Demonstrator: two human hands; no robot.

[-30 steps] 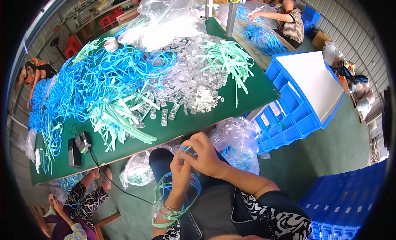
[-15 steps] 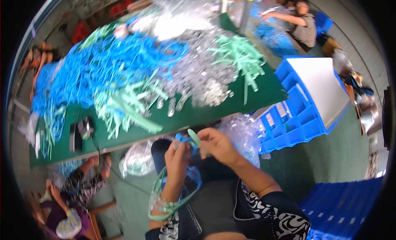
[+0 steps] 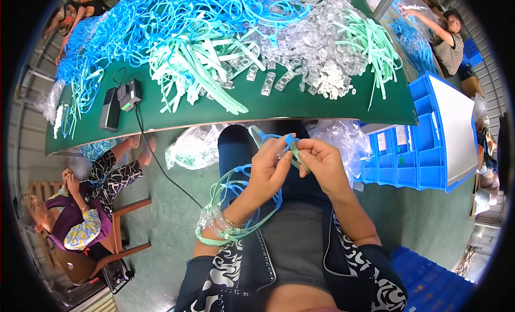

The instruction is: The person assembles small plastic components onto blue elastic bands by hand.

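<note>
At the centre of the head view, just below the near edge of the green counter (image 3: 322,105), the person's two hands meet over the lap. The left hand (image 3: 268,170) has its grip closed on a small clear clip (image 3: 280,153), thumb and fingers pinched around it. The right hand (image 3: 322,159) sits just beside it at three o'clock, its grip closed narrow on a pale green strap (image 3: 296,153) that crosses a blue strap (image 3: 289,139) between the two hands. A bundle of finished loops (image 3: 225,204), green and blue, hangs around the left forearm at seven o'clock from the hands.

On the counter, at twelve o'clock from the hands, lies a heap of clear clips (image 3: 311,54). A pile of blue straps (image 3: 161,22) spreads at eleven o'clock, with green straps (image 3: 188,70) below it and another green bunch (image 3: 370,43) at one o'clock. A black device (image 3: 110,109) with a cable lies at ten o'clock near the counter edge.

Clear plastic bags (image 3: 193,148) sit under the counter edge, left of the knees. A blue crate (image 3: 429,135) stands at three o'clock. A seated person (image 3: 75,215) is at eight o'clock, and another person (image 3: 448,35) works at the far counter at one o'clock.
</note>
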